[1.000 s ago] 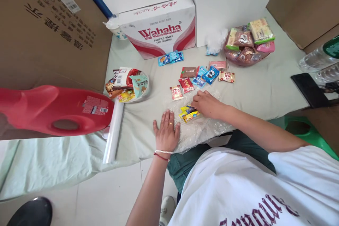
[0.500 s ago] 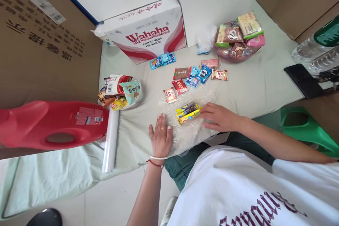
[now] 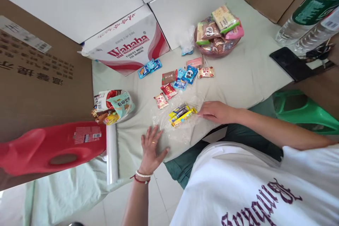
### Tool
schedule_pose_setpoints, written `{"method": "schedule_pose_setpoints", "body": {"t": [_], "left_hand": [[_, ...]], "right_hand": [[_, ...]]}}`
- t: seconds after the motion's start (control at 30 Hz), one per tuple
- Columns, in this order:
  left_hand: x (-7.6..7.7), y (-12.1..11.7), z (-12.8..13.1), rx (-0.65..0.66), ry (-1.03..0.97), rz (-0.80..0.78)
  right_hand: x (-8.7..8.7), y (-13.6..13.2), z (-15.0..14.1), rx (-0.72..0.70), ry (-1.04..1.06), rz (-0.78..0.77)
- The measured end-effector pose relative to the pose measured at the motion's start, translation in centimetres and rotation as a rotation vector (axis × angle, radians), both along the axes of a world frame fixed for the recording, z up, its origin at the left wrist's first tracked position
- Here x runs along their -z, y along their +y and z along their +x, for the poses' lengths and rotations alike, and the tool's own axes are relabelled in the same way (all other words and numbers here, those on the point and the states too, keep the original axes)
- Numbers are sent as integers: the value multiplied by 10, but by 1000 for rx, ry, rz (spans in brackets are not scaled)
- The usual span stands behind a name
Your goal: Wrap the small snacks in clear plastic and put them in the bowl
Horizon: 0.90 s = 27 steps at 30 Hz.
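Several yellow snack packets [image 3: 182,114], one with a dark middle, lie side by side on a sheet of clear plastic film [image 3: 182,136] at the table's front. My right hand [image 3: 218,111] is at the film's right side, thumb and fingers pressed together on it, fingertips just beside the packets' right end. My left hand [image 3: 153,151] rests with spread fingers by the film's left edge and holds nothing. Behind the film lie a red packet [image 3: 168,91], a brown packet [image 3: 169,77], a blue packet [image 3: 190,74] and cream packets [image 3: 161,101].
A bowl of snacks [image 3: 218,50] stands at the back right, a bag of snacks [image 3: 123,104] at the left. A white carton [image 3: 132,47] backs the table. On the left are a red jug [image 3: 53,141] and film roll [image 3: 112,155]; on the right, a phone [image 3: 286,61] and bottles [image 3: 299,24].
My right hand has let go of the yellow packets, drawn back to their right and closed at the film. My left hand has shifted and spread its fingers. The view has turned.
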<state>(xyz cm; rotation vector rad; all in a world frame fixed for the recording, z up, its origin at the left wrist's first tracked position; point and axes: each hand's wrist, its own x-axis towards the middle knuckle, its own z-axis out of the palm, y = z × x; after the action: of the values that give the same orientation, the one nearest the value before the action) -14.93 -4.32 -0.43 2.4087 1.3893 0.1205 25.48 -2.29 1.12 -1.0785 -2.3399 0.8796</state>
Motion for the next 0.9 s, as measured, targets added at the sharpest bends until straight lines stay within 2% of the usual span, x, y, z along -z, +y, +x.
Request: {"method": "schedule_pose_setpoints", "body": {"t": [0.13, 0.23, 0.33, 0.4, 0.43, 0.47, 0.5, 0.57, 0.63, 0.7, 0.8, 0.9], "left_hand": [[6, -3, 33, -3, -8, 127], [14, 4, 45, -46, -199, 101], [21, 16, 44, -320, -463, 42], [21, 23, 39, -537, -594, 31], [19, 26, 37, -592, -633, 45], [16, 27, 35, -589, -651, 70], [12, 28, 33, -523, -642, 97], [4, 24, 32, -266, -555, 104], [0, 16, 35, -14, -425, 41], [2, 9, 41, 91, -343, -6], [13, 4, 48, 28, -369, -12], [22, 8, 48, -175, -541, -81]], "right_hand": [[-14, 36, -10, -19, -11, -29], [-14, 51, -13, 6, -31, -59], [-9, 55, -9, 45, -43, -131], [-4, 54, -7, 88, -34, -198], [-3, 54, -7, 115, -29, -229], [-1, 54, -7, 141, -25, -253], [-1, 55, -7, 160, -22, -269], [0, 57, -9, 173, -25, -278], [1, 59, -11, 168, -39, -270], [2, 60, -12, 163, -61, -265], [5, 60, -13, 164, -82, -280], [5, 60, -12, 172, -70, -309]]}}
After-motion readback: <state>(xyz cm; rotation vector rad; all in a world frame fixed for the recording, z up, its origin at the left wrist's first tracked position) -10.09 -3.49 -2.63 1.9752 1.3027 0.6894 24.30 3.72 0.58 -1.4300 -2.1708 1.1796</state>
